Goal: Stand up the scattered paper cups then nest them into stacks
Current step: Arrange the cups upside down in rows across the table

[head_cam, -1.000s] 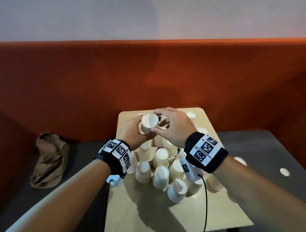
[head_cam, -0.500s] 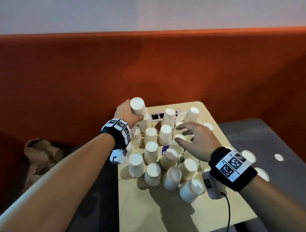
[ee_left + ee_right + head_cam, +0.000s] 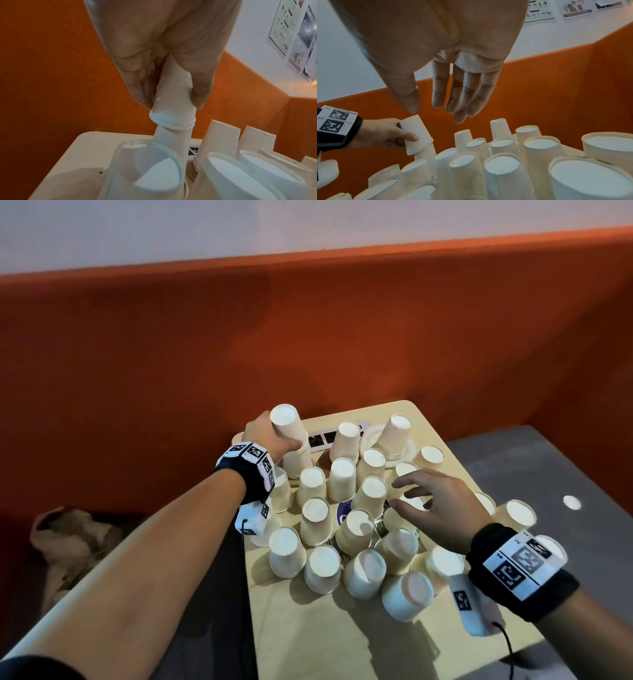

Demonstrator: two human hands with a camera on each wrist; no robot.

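Note:
Several white paper cups stand mouth down, packed together on a small pale wooden table. At the table's far left corner my left hand grips an inverted cup that sits tilted over the top of another cup. The left wrist view shows my fingers and thumb wrapped round that top cup just above its rolled rim. My right hand hovers over the cups at centre right, fingers spread and straight, holding nothing.
An orange padded wall rises right behind the table. A crumpled brown paper bag lies on the dark seat to the left. More cups sit on a grey surface at the right. A marker strip lies at the table's far edge.
My hands have parted: the left carried a cup to the far left corner onto another cup, and the right let go and drew back over the centre-right cups. The camera tilted down.

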